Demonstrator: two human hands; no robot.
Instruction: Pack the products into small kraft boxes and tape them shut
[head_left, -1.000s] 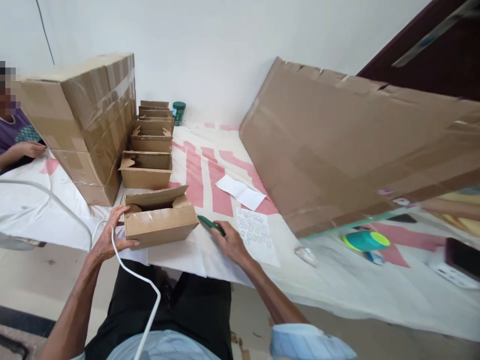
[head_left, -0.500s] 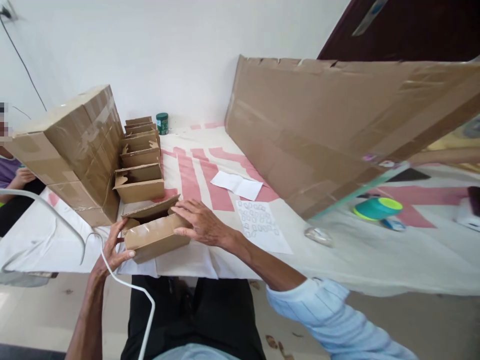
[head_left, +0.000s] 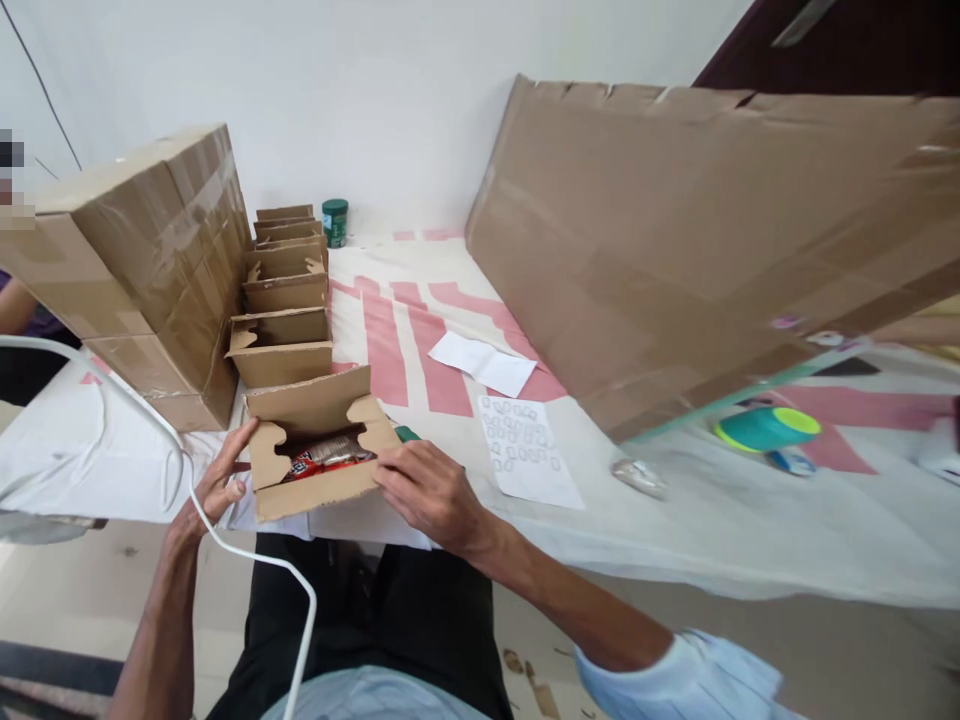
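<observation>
A small brown cardboard box (head_left: 319,490) sits at the table's near edge, tilted toward me, its lid flap up. A red-and-silver packet (head_left: 324,455) lies inside. My left hand (head_left: 214,490) grips the box's left end, fingers curled round it. My right hand (head_left: 427,492) holds the box's right front corner. A green object (head_left: 407,434) pokes out just behind my right fingers, mostly hidden.
A row of open small boxes (head_left: 281,345) runs back along a large taped carton (head_left: 142,265). A green jar (head_left: 334,221) stands by the wall. A sticker sheet (head_left: 525,450), white paper (head_left: 484,362), big cardboard sheet (head_left: 675,250) and teal tape roll (head_left: 765,427) lie right. A white cable (head_left: 247,555) crosses my lap.
The box's lid has been raised, showing the packet inside. My right hand slid from the top of the box to its right front corner. The view shifted slightly.
</observation>
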